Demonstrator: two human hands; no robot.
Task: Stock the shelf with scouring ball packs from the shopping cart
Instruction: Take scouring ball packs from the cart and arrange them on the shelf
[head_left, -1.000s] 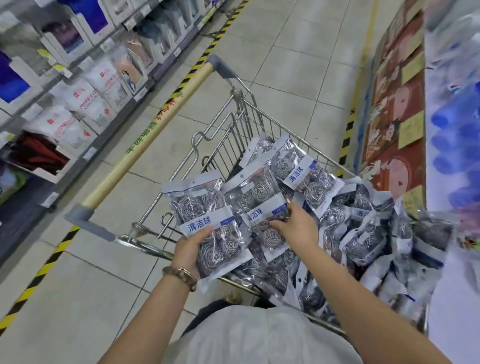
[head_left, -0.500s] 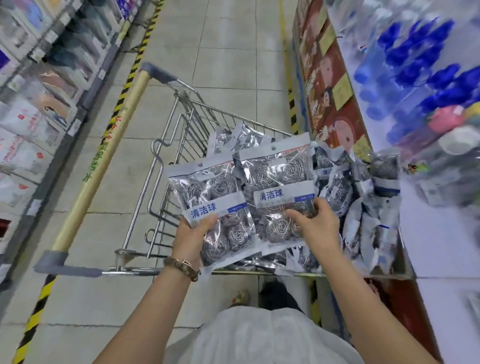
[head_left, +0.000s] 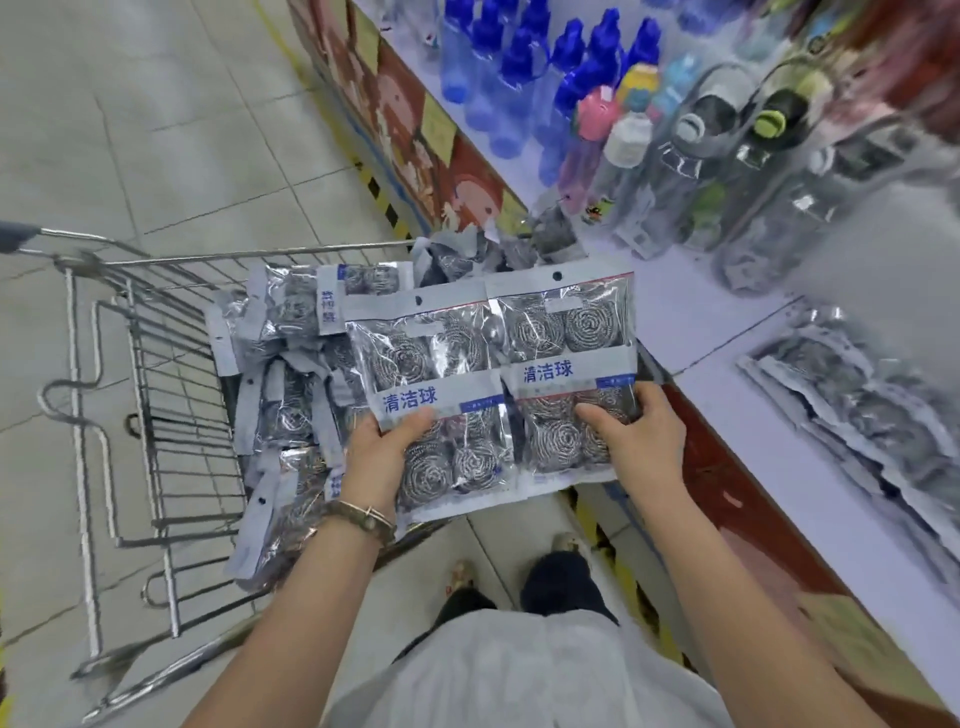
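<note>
**Two packs up, one in each hand, between cart and shelf**

Here we go, both arms out in front. The left hand (head_left: 387, 457) grips a clear plastic pack of silver steel scouring balls (head_left: 436, 364), white-and-blue label band across its middle. The hand holds it by the lower half, thumb laid across the front just under the label, fingers tucked behind out of sight. The right hand (head_left: 636, 434) holds a second matching pack (head_left: 566, 332) the same way, thumb pressed over the coiled balls, fingers hidden behind. The two packs sit side by side, inner edges meeting, upright with the hang holes on top, the right one a touch higher. They hang in the air over the near corner of the silver wire shopping cart (head_left: 179, 431), just beside the edge of the white shelf (head_left: 691, 322).

Down in the cart, a loose heap of more scouring ball packs (head_left: 283, 332) is piled against the side nearest the shelf, some face up, some on edge. Over on the shelf, a row of the same packs (head_left: 852, 400) lies flat, blurred. Further back stand blue-capped translucent bottles (head_left: 511, 73), a pink-lidded bottle (head_left: 597, 111) and clear bottles with dark lids (head_left: 691, 156). A thin metal bracelet (head_left: 363, 514) circles the left wrist. Pale grey floor tiles (head_left: 171, 130) run under the cart, and a red cartoon-printed panel (head_left: 410, 145) fronts the shelf base.
</note>
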